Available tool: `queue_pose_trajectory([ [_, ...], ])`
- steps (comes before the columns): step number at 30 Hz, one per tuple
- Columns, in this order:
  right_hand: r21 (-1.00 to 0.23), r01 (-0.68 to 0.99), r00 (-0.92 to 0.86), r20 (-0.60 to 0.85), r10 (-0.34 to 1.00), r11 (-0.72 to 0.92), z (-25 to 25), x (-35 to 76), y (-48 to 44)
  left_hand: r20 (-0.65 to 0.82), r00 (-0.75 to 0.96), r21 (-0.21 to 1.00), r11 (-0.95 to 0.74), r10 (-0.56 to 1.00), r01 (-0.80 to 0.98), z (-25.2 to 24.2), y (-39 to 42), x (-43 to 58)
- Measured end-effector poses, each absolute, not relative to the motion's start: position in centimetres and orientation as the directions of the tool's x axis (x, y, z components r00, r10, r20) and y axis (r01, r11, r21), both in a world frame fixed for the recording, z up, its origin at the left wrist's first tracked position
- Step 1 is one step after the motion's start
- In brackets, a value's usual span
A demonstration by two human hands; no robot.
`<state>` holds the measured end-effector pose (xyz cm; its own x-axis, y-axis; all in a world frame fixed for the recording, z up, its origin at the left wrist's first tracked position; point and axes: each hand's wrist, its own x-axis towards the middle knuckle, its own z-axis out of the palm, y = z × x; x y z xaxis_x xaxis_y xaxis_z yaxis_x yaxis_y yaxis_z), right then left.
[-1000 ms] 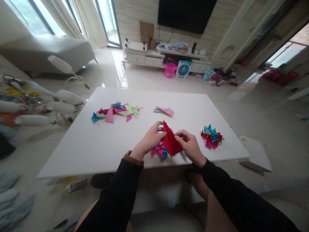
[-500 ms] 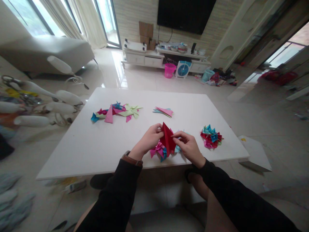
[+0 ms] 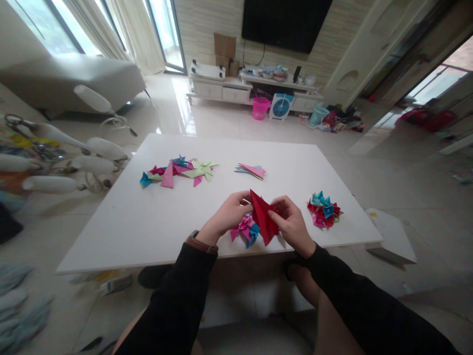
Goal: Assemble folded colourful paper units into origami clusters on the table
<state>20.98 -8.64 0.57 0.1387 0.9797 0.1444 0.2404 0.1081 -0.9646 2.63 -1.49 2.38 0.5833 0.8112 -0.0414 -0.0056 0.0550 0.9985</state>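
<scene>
A folded piece of red origami paper [image 3: 264,219] is held up between both hands over the near side of the white table [image 3: 162,222]. My left hand [image 3: 232,212] grips its upper left edge, with the fingertips partly behind the paper. On the other side, my right hand [image 3: 290,222] pinches the right edge between thumb and fingers. Beneath and just left of the red paper lies a cluster of pink and blue folded paper [image 3: 246,229], partly hidden by the paper and hands.
At the table's far left is a pile of multicoloured folded paper [image 3: 173,171]. Several flat folded strips [image 3: 251,171] lie beyond my hands. A red and blue origami cluster [image 3: 325,209] sits near the right edge. White lamp arms [image 3: 92,98] stand left of the table.
The red paper has turned and tilted, its lower end swinging right and showing a broader face. My right hand has shifted its fingers along the right edge.
</scene>
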Motion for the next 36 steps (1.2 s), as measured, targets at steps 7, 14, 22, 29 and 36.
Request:
queue_pose_trajectory([
  [7,-0.925,0.298,-0.025,0.239,0.971,0.235,0.9,21.0,-8.8,-0.052,0.523,0.997,0.076,0.851,-0.024,2.5,-1.6,2.8],
  [14,-0.966,0.243,0.083,0.115,0.99,0.092,0.5,20.7,-8.7,-0.109,0.5,0.977,0.184,0.859,-0.103,3.0,-1.9,2.7],
  [22,-0.962,0.269,0.131,0.077,0.988,0.04,0.1,21.1,-8.3,-0.135,0.499,0.975,0.203,0.856,-0.085,3.0,-1.7,2.6],
  [29,-0.999,0.017,0.17,-0.045,0.984,-0.049,-0.5,21.8,-7.2,-0.154,0.225,0.945,0.21,0.962,-0.252,1.9,-0.4,2.1],
  [36,-0.987,-0.138,0.284,-0.12,0.951,-0.083,-1.4,22.3,-6.3,-0.162,0.173,0.967,0.191,0.971,-0.168,1.6,0.0,0.8],
])
